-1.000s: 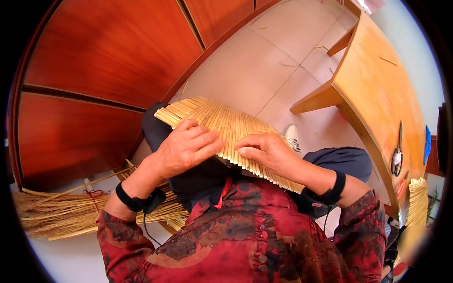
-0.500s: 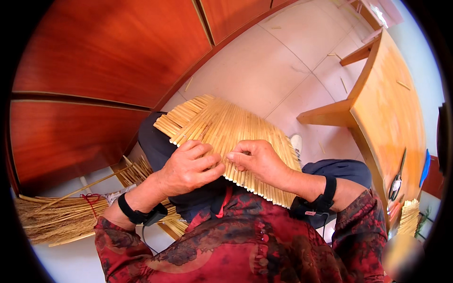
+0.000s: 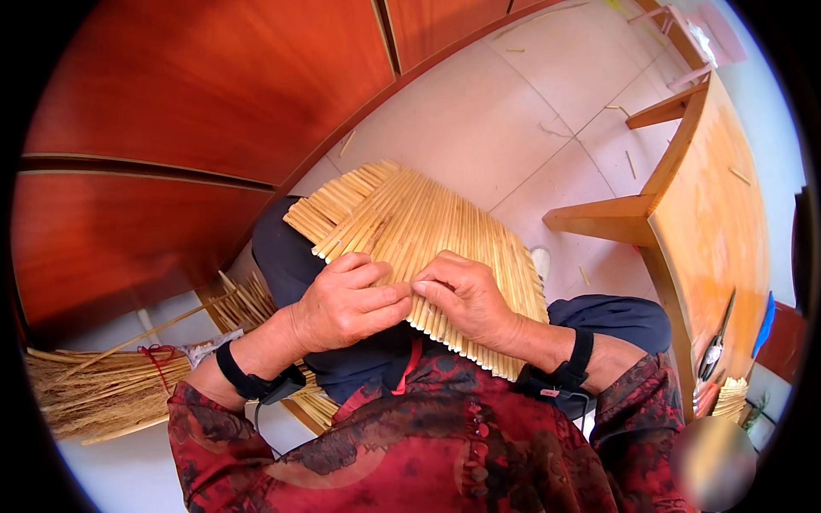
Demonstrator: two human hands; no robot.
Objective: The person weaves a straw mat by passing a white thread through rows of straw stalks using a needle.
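A mat of pale straw stalks (image 3: 445, 239), laid side by side with a second layer crossing at the upper left, rests across my lap in dark trousers. My left hand (image 3: 351, 303) is at its near edge, fingers curled on the stalks. My right hand (image 3: 466, 303) is beside it on the mat, thumb and forefinger pinched close to my left fingertips; what they pinch is too small to make out.
Long straw bundles (image 3: 103, 389) lie at lower left beside red wooden panels (image 3: 188, 85). A wooden table (image 3: 710, 231) stands at right, with black-handled scissors (image 3: 710, 350), a blue object (image 3: 761, 329) and straw pieces. Stalk bits lie on the tiled floor (image 3: 462, 128).
My hands have come closer together, and my right fingers have drawn into a pinch. More of the mat's upper surface shows, and the surroundings have shifted in view.
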